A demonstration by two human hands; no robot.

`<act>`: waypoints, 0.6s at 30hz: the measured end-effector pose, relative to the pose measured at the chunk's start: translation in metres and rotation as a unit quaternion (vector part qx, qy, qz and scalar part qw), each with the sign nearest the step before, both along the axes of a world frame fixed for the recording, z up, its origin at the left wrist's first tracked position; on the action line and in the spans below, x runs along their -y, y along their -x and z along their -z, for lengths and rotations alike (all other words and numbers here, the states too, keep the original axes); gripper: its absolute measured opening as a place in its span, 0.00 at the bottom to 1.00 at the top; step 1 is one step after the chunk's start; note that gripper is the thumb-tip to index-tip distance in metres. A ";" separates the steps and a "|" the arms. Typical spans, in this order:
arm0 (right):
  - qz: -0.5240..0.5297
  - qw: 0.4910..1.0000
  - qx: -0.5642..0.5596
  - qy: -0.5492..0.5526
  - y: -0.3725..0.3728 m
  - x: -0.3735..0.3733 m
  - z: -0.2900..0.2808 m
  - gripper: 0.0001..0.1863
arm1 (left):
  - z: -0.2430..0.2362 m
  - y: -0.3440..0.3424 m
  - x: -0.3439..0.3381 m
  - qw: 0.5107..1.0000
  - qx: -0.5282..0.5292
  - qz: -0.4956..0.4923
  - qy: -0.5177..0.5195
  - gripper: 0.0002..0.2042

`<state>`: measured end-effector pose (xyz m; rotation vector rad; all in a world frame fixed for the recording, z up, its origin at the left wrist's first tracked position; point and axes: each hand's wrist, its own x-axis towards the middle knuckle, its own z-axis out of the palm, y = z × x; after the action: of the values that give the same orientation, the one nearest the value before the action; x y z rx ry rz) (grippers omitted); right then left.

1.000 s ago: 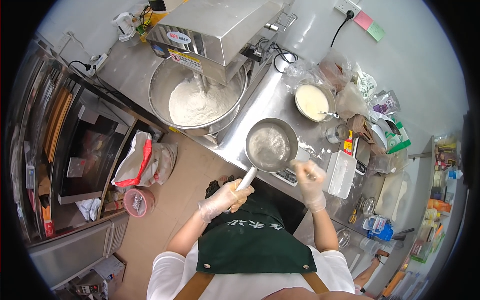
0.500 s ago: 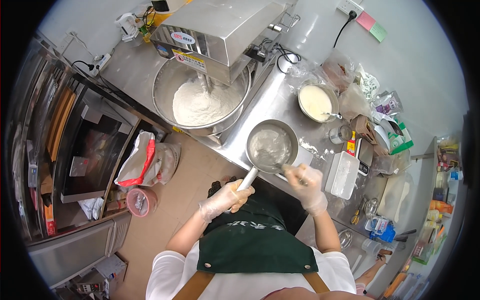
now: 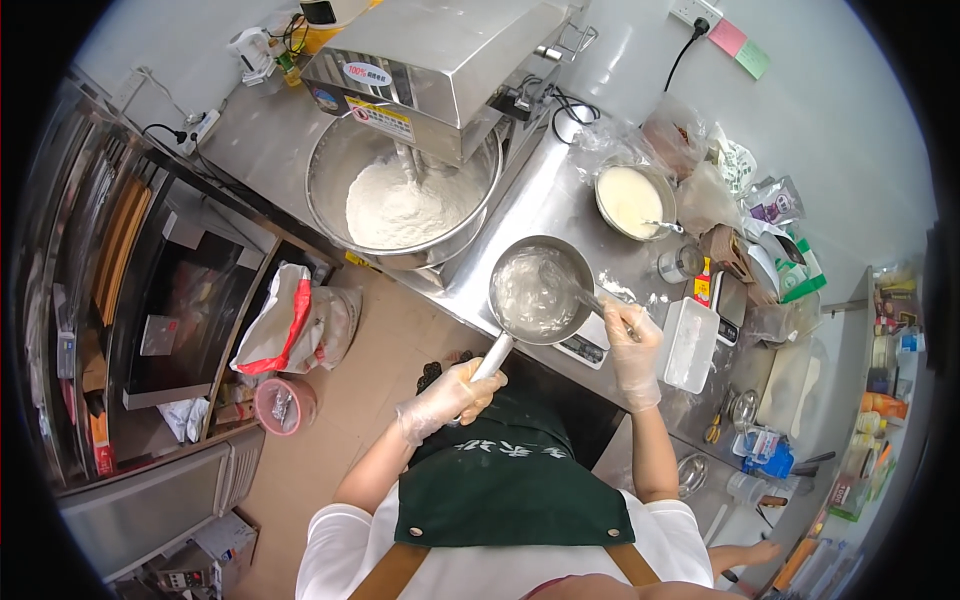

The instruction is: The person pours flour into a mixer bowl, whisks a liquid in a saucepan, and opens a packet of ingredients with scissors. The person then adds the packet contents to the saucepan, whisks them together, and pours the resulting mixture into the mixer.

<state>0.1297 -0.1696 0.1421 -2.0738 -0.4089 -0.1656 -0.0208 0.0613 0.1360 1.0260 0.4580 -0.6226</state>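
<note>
left hand grips the handle of a saucepan just ahead, apparently steadying it; right hand grasps a utensil dipped inside.

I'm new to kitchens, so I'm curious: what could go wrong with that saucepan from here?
The pale mixture might slop over the rim of the saucepan if the right hand stirs hard with the utensil. The handle juts past the edge of the counter, so a slip of the gloved left hand could tip the pan. A spill might wet the digital scale close by.
</note>
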 end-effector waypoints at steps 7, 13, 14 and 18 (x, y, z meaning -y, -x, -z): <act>0.039 0.985 -0.129 -0.113 0.010 0.012 0.013 0.05 | 0.002 -0.001 0.003 1.000 -0.007 0.005 -0.016 0.10; 0.057 0.970 -0.192 -0.140 0.040 0.014 0.017 0.05 | 0.003 0.000 0.007 1.000 0.003 0.010 -0.013 0.11; 0.065 0.967 -0.196 -0.148 0.046 0.016 0.017 0.05 | 0.006 -0.001 0.008 1.000 -0.002 0.018 -0.025 0.11; 0.103 0.966 -0.179 -0.154 0.063 0.023 0.025 0.08 | 0.008 -0.011 0.009 0.998 0.001 0.059 -0.032 0.10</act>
<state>0.0663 -0.1930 0.1171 -1.7858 0.0545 0.0240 -0.0097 0.0523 0.1276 1.1212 0.4202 -0.7156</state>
